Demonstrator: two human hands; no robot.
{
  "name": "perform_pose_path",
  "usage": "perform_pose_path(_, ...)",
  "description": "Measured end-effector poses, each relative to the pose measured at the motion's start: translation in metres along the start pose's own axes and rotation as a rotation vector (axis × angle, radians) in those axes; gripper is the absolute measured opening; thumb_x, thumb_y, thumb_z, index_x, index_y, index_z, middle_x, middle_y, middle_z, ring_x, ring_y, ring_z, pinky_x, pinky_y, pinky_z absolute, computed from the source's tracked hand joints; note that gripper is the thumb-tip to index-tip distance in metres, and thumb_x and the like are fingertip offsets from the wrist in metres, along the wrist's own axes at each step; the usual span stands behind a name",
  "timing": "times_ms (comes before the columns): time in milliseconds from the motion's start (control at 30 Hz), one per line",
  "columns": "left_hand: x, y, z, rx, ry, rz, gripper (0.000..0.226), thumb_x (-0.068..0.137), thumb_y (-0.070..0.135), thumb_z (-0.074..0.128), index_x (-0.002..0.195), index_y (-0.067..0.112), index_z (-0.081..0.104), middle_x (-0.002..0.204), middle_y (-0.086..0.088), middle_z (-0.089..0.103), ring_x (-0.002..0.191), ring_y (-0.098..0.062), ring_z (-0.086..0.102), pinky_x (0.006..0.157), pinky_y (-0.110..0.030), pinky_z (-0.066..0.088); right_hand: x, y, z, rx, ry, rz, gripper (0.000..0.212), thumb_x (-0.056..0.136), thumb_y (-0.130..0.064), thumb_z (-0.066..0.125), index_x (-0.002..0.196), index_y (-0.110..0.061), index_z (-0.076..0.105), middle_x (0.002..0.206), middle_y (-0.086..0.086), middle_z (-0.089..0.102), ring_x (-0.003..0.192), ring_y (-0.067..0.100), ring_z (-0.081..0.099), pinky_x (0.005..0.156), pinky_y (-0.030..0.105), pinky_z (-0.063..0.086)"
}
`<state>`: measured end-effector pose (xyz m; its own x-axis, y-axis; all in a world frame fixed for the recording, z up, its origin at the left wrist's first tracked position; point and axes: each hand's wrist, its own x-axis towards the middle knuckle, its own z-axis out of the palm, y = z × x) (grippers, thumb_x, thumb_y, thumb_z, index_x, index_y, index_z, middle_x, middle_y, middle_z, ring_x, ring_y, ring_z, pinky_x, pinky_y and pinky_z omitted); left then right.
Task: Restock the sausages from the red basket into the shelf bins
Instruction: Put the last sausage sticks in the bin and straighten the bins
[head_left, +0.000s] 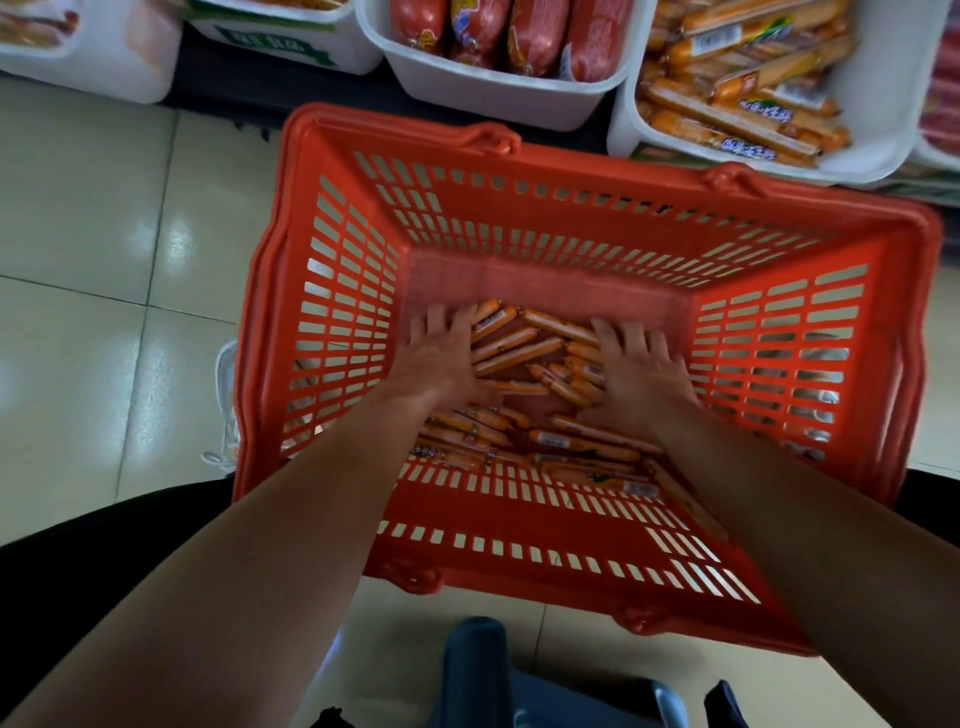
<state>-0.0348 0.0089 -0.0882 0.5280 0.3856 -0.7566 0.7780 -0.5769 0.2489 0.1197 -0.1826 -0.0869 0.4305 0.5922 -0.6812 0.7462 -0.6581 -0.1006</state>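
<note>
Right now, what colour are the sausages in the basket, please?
The sausages are orange; head view.

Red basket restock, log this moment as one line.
left hand: open, on sausages | right hand: open, on sausages | red basket: before shelf bins | step: gathering

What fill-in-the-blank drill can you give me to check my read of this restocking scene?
1. The left hand and right hand both reach into the ____ basket.
2. The thin sausages lying between the hands are ____ in colour.
3. The white bin holding matching thin sausages sits at the upper ____ of the view.

Missing words: red; orange; right.
</note>
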Motion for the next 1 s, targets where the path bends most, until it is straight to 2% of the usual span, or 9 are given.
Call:
perform_pose_path(100,-0.003,0.01,0.018,0.134,0.028,0.051,0.13,0.06,0.064,0.083,0.155,0.028,0.001,0.15,-0.005,0.015,0.139,-0.035,0.018,0.114,-0.056,0.027,-0.009,0.01,0.007,-0.019,-0.017,0.059,0.117,0.069,-0.063,0.077,0.154,-0.024,0.007,0.147,0.008,0.023,0.13,0.037,0.036,0.099,0.054,0.043)
perform_pose_path(300,0.003,0.013,0.026,0.198,0.21,0.147,0.104,0.072,0.056,0.078,0.151,0.023,0.019,0.143,-0.007,0.028,0.131,-0.034,0.034,0.106,-0.054,0.038,-0.004,0.003,0.013,-0.088,0.099,0.051,0.105,0.07,-0.062,0.073,0.151,-0.02,0.02,0.138,0.011,0.036,0.124,0.036,0.041,0.098,0.054,0.043)
perform_pose_path(467,0.013,0.001,0.018,0.121,0.327,0.005,0.089,0.079,0.047,0.075,0.148,0.02,0.026,0.143,-0.01,0.033,0.13,-0.037,0.038,0.103,-0.052,0.041,0.005,0.006,0.015,0.024,0.251,0.106,0.102,0.074,-0.051,0.076,0.152,-0.013,0.022,0.14,0.013,0.036,0.123,0.036,0.041,0.097,0.053,0.045)
perform_pose_path(567,0.02,0.001,0.013,0.091,0.298,-0.055,0.095,0.077,0.047,0.077,0.149,0.018,0.023,0.145,-0.012,0.03,0.133,-0.038,0.034,0.107,-0.053,0.038,0.013,0.011,0.012,0.064,0.204,0.094,0.106,0.075,-0.05,0.078,0.153,-0.012,0.017,0.14,0.015,0.033,0.125,0.037,0.039,0.097,0.054,0.046)
perform_pose_path(633,0.021,0.006,0.012,0.127,0.287,-0.053,0.1,0.074,0.047,0.079,0.149,0.015,0.022,0.146,-0.015,0.029,0.135,-0.04,0.032,0.107,-0.056,0.036,0.015,0.014,0.012,0.129,0.152,0.084,0.1,0.079,-0.046,0.077,0.152,-0.011,0.017,0.141,0.018,0.036,0.126,0.04,0.042,0.098,0.054,0.046)
perform_pose_path(700,0.02,0.012,0.011,0.145,0.274,-0.08,0.101,0.074,0.048,0.079,0.149,0.013,0.022,0.147,-0.017,0.031,0.137,-0.043,0.032,0.106,-0.06,0.034,0.014,0.013,0.014,0.188,0.144,0.084,0.089,0.08,-0.042,0.076,0.146,-0.011,0.024,0.138,0.018,0.041,0.123,0.041,0.047,0.098,0.053,0.046)
perform_pose_path(767,0.019,0.017,0.011,0.129,0.266,-0.106,0.095,0.076,0.048,0.077,0.146,0.011,0.025,0.144,-0.018,0.039,0.133,-0.042,0.041,0.104,-0.06,0.034,0.013,0.012,0.015,0.226,0.148,0.111,0.081,0.078,-0.041,0.077,0.137,-0.01,0.032,0.131,0.018,0.046,0.118,0.041,0.052,0.095,0.051,0.047)
perform_pose_path(867,0.017,0.022,0.011,0.025,0.282,-0.105,0.079,0.077,0.041,0.074,0.138,0.012,0.033,0.128,-0.014,0.056,0.117,-0.039,0.058,0.101,-0.055,0.039,0.013,0.008,0.008,0.265,0.103,0.175,0.072,0.073,-0.04,0.081,0.124,-0.009,0.04,0.118,0.018,0.058,0.108,0.039,0.061,0.09,0.047,0.049)
perform_pose_path(1000,0.017,0.022,0.007,-0.157,0.262,-0.133,0.076,0.08,0.034,0.073,0.142,0.015,0.033,0.123,-0.014,0.06,0.112,-0.038,0.06,0.095,-0.045,0.046,0.014,0.007,-0.002,0.257,0.074,0.193,0.067,0.073,-0.038,0.081,0.121,-0.009,0.044,0.11,0.015,0.064,0.104,0.039,0.064,0.088,0.042,0.049)
